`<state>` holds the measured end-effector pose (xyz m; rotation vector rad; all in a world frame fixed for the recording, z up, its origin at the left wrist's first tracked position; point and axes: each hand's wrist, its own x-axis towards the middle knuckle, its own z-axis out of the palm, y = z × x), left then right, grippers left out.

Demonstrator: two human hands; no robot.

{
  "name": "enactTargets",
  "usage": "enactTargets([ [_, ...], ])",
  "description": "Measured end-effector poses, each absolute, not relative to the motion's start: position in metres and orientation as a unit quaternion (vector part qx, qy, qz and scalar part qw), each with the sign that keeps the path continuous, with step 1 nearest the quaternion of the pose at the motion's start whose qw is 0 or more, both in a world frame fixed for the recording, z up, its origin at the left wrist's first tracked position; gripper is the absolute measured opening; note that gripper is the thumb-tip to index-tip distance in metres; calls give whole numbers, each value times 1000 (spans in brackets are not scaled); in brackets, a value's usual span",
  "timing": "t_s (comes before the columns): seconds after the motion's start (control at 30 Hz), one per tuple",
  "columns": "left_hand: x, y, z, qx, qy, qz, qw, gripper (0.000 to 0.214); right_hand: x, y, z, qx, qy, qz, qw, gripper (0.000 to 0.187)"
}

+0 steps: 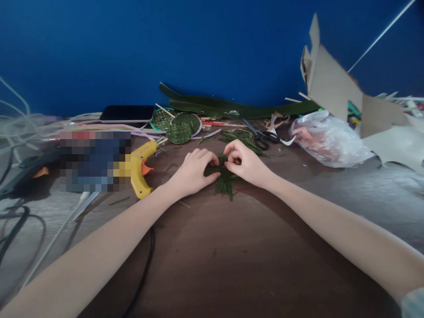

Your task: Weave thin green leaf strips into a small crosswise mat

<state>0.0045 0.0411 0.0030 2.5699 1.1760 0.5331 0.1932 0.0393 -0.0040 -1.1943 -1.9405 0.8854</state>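
A small piece woven from green leaf strips (225,182) lies on the brown table (232,256) in front of me, loose strip ends pointing toward me. My left hand (194,172) presses on its left side with fingers closed over the strips. My right hand (245,163) pinches strips at its top right, fingers curled.
A yellow glue gun (141,165) lies left of my left hand. Behind are woven green discs (180,128), a phone (127,113), long leaves (232,107), black scissors (263,137), a plastic bag (327,139) and cardboard pieces (334,86). Cables trail at the left.
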Motion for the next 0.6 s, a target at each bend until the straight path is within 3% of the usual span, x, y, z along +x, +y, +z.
enactTargets([
  [0.6,4,40,3,883,413,181,133,17,194,39,-3,-450,-753,350,330,28],
])
